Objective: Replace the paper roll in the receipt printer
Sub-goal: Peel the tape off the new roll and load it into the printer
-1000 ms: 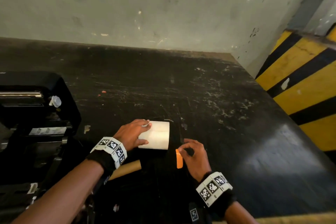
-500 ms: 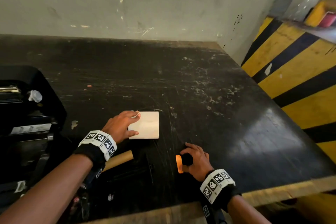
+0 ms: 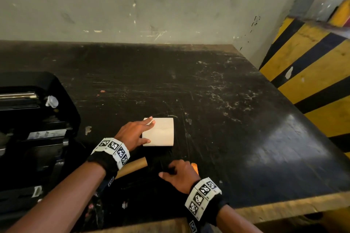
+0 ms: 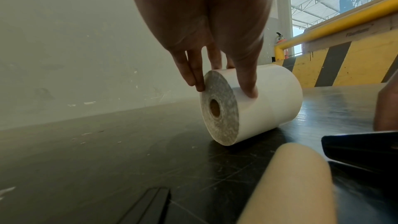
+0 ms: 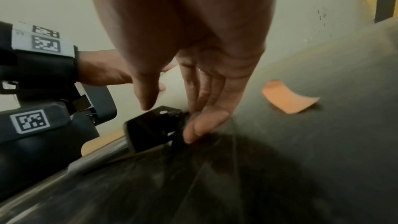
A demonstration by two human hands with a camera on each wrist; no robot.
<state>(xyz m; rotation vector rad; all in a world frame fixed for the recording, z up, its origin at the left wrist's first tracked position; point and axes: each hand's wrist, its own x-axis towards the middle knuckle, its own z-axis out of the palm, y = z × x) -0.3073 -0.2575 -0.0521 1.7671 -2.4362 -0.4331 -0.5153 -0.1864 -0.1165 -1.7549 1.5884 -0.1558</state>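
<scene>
A white paper roll [image 3: 161,132] [image 4: 264,106] lies on its side on the black table [image 3: 227,119]. My left hand [image 3: 149,130] [image 4: 226,89] grips its left end, fingers on the far side and thumb on the near side. The open black receipt printer [image 3: 34,119] stands at the left. An empty brown cardboard core [image 3: 132,167] [image 4: 297,185] lies under my left wrist. Beside the core is a black plastic part [image 3: 157,164] [image 5: 150,129]. My right hand [image 3: 166,171] [image 5: 170,120] reaches onto it: straight fingertips touch its end, and the thumb hovers above it.
An orange sticker [image 3: 195,167] [image 5: 288,98] lies on the table just right of my right hand. A wall backs the table, and a yellow and black striped barrier [image 3: 312,73] runs along its right side. The worn front edge [image 3: 284,206] is close to my right wrist.
My right hand has moved left past the orange sticker onto the black part beside the core. My left hand has kept its hold on the roll.
</scene>
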